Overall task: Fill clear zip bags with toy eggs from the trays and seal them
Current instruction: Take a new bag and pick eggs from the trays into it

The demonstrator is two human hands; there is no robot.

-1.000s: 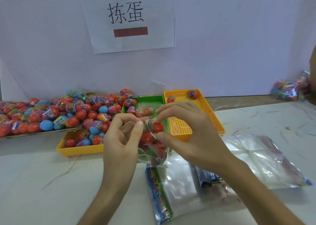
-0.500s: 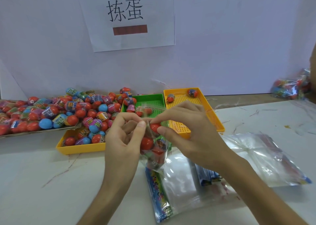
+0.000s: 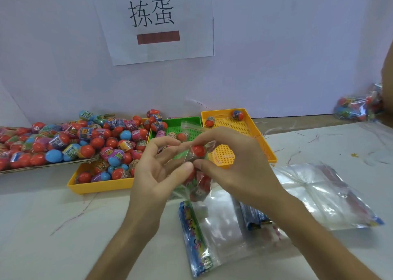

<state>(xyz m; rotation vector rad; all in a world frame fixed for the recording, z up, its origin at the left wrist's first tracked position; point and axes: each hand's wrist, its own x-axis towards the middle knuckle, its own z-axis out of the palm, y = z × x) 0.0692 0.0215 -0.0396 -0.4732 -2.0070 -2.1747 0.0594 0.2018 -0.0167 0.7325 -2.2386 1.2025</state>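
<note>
L hand (image 3: pixel 153 177) & R hand (image 3: pixel 240 164) pinch crinkly clear bag (image 3: pixel 201 187) (glossy eggs (image 3: pixel 198 151)).

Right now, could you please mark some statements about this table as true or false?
1. Both the left hand and right hand hold the small clear bag of red toy eggs. True.
2. The yellow perforated tray on the right holds two eggs. True.
3. The green perforated tray is heaped full. False: it holds only a few eggs.
4. The empty clear zip bags hang on the wall. False: they lie flat on the white table.
</note>
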